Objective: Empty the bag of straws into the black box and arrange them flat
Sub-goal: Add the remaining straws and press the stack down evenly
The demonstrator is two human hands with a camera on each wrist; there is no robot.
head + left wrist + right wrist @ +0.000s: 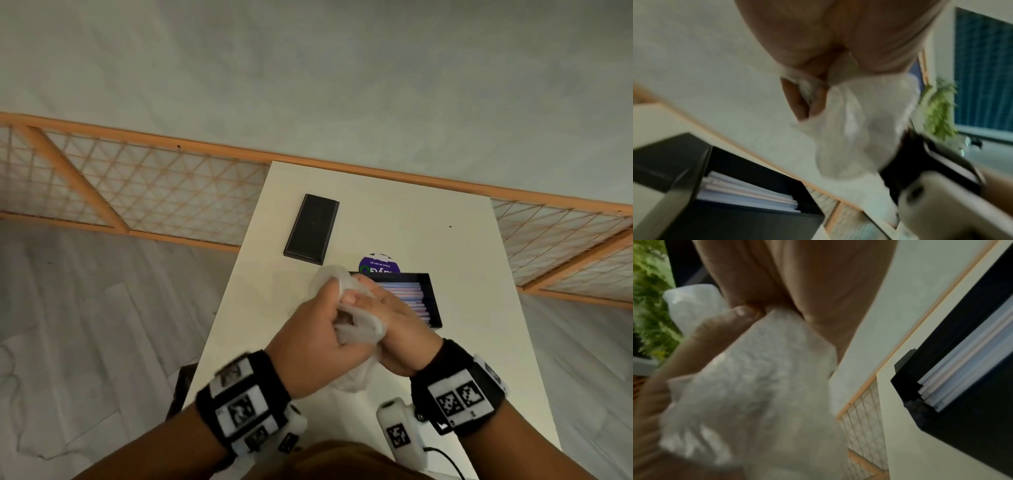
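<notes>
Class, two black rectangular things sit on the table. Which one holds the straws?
The open box nearest the hands, right of the bag: pastel straws lie flat inside. The other black piece, farther back and left, shows only a plain top.

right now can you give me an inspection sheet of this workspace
surface: white table, bare at right
job's things: black box holds straws lying flat; crumpled clear bag looks empty
clutter: black lid at far left; purple round sticker behind box
hands: left hand and right hand both grip the bag
cables: black cable by right wrist camera
surroundings: orange lattice railing, grey floor
</notes>
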